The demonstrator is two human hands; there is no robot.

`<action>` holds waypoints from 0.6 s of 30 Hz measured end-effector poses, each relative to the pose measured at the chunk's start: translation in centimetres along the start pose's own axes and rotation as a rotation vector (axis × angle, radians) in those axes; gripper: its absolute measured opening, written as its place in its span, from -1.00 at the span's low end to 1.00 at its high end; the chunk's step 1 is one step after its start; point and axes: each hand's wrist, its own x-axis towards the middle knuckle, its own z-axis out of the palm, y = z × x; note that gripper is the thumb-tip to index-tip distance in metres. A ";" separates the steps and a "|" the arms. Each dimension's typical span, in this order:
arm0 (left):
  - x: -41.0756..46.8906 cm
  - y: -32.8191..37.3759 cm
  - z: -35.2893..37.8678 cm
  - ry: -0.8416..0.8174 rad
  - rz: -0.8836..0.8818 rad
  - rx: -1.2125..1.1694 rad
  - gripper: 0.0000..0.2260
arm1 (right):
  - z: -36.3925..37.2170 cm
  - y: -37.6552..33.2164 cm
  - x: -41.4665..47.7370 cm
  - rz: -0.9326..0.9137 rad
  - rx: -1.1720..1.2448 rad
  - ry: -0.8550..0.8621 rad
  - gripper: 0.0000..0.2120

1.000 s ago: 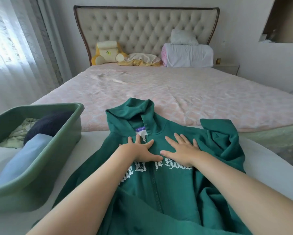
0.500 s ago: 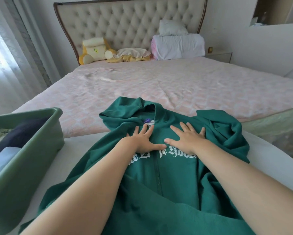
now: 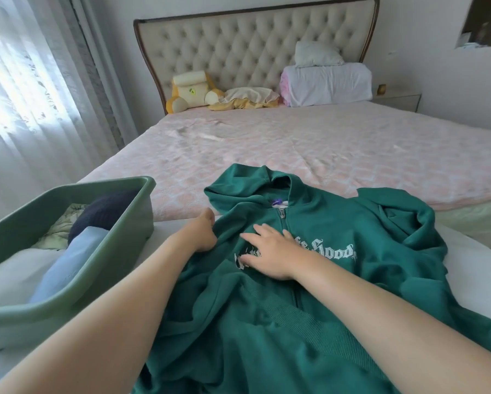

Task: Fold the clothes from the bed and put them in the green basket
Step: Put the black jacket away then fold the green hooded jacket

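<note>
Green hoodie [image 3: 338, 231] spread front-up on white tabletop [image 3: 471, 251] at bed [image 3: 324, 143] foot. Left hand [image 3: 203, 233] curled, gripping shoulder fabric. Right hand [image 3: 270, 255] flat, fingers spread, on chest. Green basket [image 3: 119, 251] at left, clothes inside.

Teal-green hoodie [image 3: 380, 228] with white lettering [image 3: 333, 251], sage-green basket [image 3: 25, 322], pink diamond-quilted bedspread [image 3: 295, 146], perhaps floral cloth [image 3: 59, 231] inside.

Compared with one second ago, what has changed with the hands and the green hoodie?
The left hand slid left off the chest to the shoulder edge of the green hoodie, where its fingers curl and grip the fabric. The right hand slid left onto the zipper line, still pressing flat. The hoodie stays spread out; the green basket is unchanged.
</note>
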 end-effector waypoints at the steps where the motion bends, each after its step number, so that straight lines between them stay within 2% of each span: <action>1: -0.3 -0.2 0.1 0.017 0.059 0.009 -0.76 | 0.4 -0.4 -0.1 0.006 -0.005 -0.036 -0.30; 3: -0.3 -0.7 -0.4 0.127 0.120 0.109 -0.77 | 1.0 -0.7 0.1 0.009 -0.054 -0.078 -0.24; 6: 1.3 -2.3 -2.4 0.444 0.068 0.485 -0.76 | 1.3 -0.6 0.5 -0.002 -0.069 -0.085 -0.17; 8: 3.0 -3.7 -3.3 0.521 0.028 0.635 -0.77 | 1.4 -0.6 0.9 -0.006 -0.084 -0.098 -0.13; 11: 3.8 -3.3 -2.7 0.376 -0.102 0.766 -0.72 | 1.9 -0.4 1.8 -0.014 -0.162 -0.091 -0.15; 13: 3.9 -1.9 -1.4 0.290 -0.105 0.770 -0.65 | 2.0 -0.3 2.4 -0.016 -0.180 -0.070 -0.16; 16: 4.0 -1.2 0.4 0.206 0.021 0.514 -0.59 | 1.8 0.0 3.2 -0.010 -0.171 -0.054 -0.17; 18: 4.1 -2.1 1.2 0.002 -0.017 0.361 -0.43 | 1.7 0.2 3.6 -0.006 -0.170 -0.053 -0.18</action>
